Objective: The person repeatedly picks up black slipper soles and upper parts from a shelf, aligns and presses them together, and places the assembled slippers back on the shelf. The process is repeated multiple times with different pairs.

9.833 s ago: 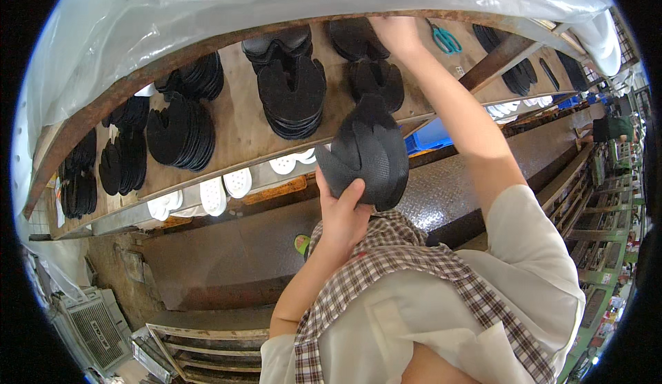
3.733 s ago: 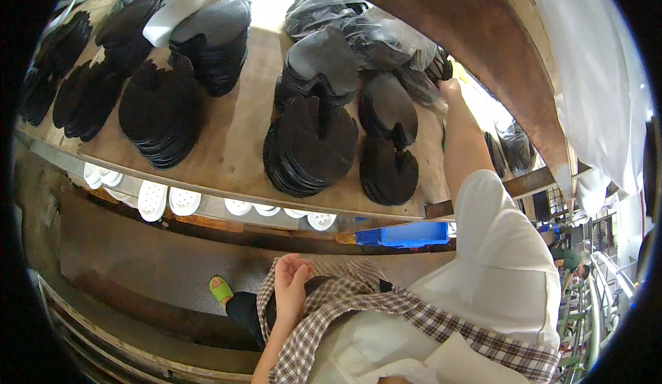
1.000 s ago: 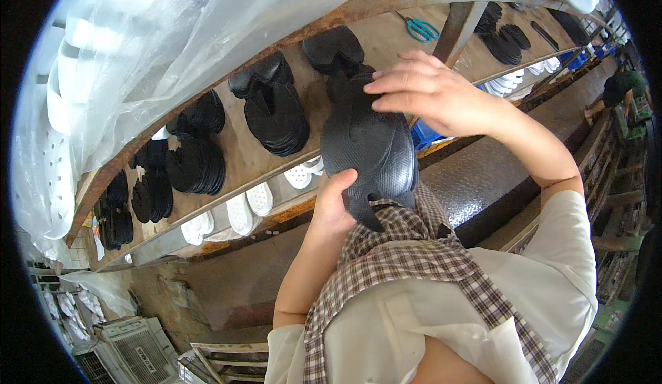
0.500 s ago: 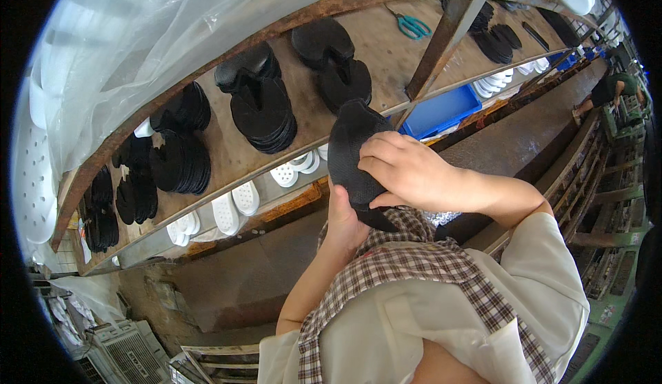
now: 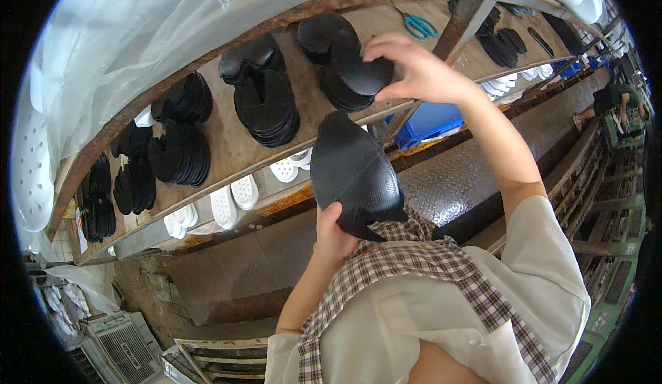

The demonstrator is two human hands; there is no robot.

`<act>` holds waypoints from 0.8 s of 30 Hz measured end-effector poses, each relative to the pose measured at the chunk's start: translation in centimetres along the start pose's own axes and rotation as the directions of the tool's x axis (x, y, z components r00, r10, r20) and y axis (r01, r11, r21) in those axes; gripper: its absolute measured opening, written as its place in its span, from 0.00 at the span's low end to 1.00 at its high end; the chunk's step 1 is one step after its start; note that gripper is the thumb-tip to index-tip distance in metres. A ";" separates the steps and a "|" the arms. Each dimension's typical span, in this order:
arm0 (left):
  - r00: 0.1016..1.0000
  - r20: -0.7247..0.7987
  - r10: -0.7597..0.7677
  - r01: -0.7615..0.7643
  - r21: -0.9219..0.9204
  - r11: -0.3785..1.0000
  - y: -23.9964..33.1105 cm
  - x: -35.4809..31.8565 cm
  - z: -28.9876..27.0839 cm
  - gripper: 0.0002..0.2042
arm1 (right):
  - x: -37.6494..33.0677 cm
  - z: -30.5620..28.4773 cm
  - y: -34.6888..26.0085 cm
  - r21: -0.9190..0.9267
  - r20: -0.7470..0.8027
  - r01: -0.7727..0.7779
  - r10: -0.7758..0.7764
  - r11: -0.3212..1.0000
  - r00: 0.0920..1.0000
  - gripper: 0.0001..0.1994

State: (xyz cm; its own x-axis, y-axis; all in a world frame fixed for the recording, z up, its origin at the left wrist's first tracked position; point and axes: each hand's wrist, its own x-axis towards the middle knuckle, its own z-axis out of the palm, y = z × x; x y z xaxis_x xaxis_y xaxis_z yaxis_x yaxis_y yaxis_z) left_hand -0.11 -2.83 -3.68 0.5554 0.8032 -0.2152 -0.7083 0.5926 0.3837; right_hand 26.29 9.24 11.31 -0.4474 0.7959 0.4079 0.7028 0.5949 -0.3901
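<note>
In front of my chest, my left hand (image 5: 334,236) is closed round the lower end of a bundle of black, curved shoe upper pieces (image 5: 355,174), with the thumb lying on top. Reaching out to the shelf, my right hand (image 5: 424,74) has its fingers and thumb on either side of a black shoe upper piece (image 5: 369,77). That piece lies on top of a stack of similar pieces (image 5: 334,91) near the shelf's front edge. Its underside and my fingertips beneath it are hidden.
The brown shelf (image 5: 207,191) carries more notched black stacks (image 5: 265,112) to the left and teal-handled scissors (image 5: 418,25) farther back. White perforated shoes (image 5: 223,205) sit below, beside a blue tray (image 5: 431,122). A metal post (image 5: 469,25) rises right of my right hand. Another person (image 5: 617,101) works far right.
My right hand has left the bundle and moved up and away to the shelf stack, where a black piece now lies under its fingers. My left hand still holds the bundle, its face tilted more into view.
</note>
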 end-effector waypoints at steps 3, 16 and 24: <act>0.999 -0.020 0.027 -0.028 -0.040 0.999 0.4 -0.5 0.3 0.34 | 0.7 3.0 3.2 -0.123 0.146 0.020 -0.001 0.992 0.989 0.29; 0.982 0.026 0.188 -0.189 0.019 0.982 1.5 1.0 2.7 0.35 | -3.6 2.3 -7.1 0.188 0.128 -0.164 0.141 0.968 0.982 0.39; 0.937 0.137 0.320 -0.319 -0.034 0.947 0.8 3.1 4.3 0.42 | -4.6 3.8 -10.5 0.014 0.038 -0.271 0.270 0.963 0.962 0.42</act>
State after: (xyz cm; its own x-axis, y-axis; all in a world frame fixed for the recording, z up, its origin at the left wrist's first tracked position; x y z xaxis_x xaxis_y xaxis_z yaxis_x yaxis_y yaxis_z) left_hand 2.91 -0.09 -0.14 0.3536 0.9343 0.0444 -0.8628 0.3074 0.4012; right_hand 18.83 -0.24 10.44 -0.2616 0.9307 0.2557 0.7898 0.3587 -0.4975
